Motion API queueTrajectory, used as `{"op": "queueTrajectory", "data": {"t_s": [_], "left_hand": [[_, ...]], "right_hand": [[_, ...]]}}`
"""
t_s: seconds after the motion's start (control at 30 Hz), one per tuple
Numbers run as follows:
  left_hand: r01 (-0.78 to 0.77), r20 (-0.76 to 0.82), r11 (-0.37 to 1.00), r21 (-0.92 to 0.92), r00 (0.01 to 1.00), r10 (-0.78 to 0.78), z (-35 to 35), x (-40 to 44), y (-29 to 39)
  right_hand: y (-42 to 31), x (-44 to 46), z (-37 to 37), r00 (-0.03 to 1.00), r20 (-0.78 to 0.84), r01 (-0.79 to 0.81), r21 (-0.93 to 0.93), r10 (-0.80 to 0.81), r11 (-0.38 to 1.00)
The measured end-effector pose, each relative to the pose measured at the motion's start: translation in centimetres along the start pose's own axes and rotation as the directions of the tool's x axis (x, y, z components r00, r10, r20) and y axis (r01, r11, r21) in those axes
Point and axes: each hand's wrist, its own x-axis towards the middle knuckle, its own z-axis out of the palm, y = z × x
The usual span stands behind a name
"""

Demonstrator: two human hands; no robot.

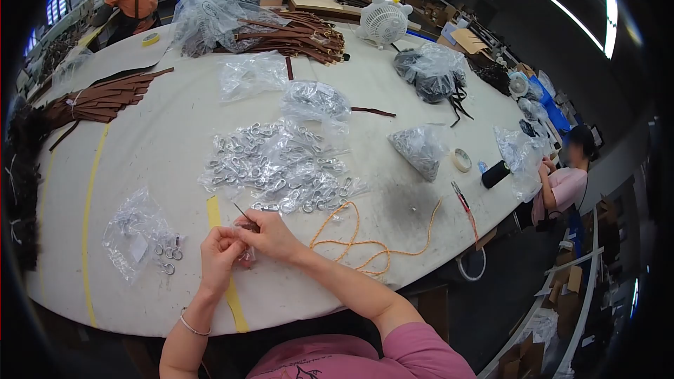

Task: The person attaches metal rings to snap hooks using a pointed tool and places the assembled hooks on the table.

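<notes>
Both hands met low over the near side of the table [151, 161]. Left hand [221, 247]: fingers pinched together, seemingly on a small clear wrap [248, 255] that showed just below the fingertips. Right hand [272, 236]: closed around a thin, dark tool [241, 212], its end jutting out past the fingers; type of tool unclear. Heap of clips [263, 168] in clear plastic lay just beyond; loose rings [168, 253] beside a clear bag [135, 235] to the left; orange cord [382, 246] to the right. Step in hand, as judged: working the wrap with the tool. Next move seemed to need a firm left pinch, tool clear of fingertips.
</notes>
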Motion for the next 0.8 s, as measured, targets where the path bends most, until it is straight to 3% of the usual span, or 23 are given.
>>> {"op": "queueTrajectory", "data": {"t_s": [0.23,0.33,0.47,0.53,0.63,0.73,0.8], "left_hand": [[0.143,0.009,0.989,-0.049,0.990,-0.143,-0.1,0.0,0.7],[0.161,0.039,0.987,-0.028,0.986,-0.160,-0.5,0.0,0.4],[0.136,0.071,0.981,0.141,0.987,-0.147,-0.7,-0.2,0.3],[0.111,0.090,0.989,0.092,0.989,-0.120,-0.9,-0.1,-0.1],[0.059,0.100,0.997,-0.046,0.993,-0.054,-0.8,0.0,0.1],[0.071,0.146,0.980,-0.185,0.988,-0.045,-1.0,0.1,0.1],[0.098,0.181,0.962,-0.256,0.982,-0.052,-1.2,0.3,0.0]], "right_hand": [[0.6,-0.1,-0.2,0.999,0.038,0.000,0.017,-0.001,1.000],[1.2,0.0,0.1,0.969,-0.025,0.237,-0.156,-0.244,0.959],[1.1,-0.3,0.5,0.941,-0.038,0.312,-0.293,-0.337,0.904],[1.5,-0.1,0.6,0.922,-0.057,0.352,-0.294,-0.384,0.888],[0.5,-0.1,0.0,0.999,0.012,-0.031,0.034,0.030,0.999],[0.1,0.0,-0.7,0.975,0.172,-0.201,0.392,0.143,0.898],[-0.3,-0.1,-1.1,0.964,0.204,-0.249,0.449,0.172,0.858]]}}
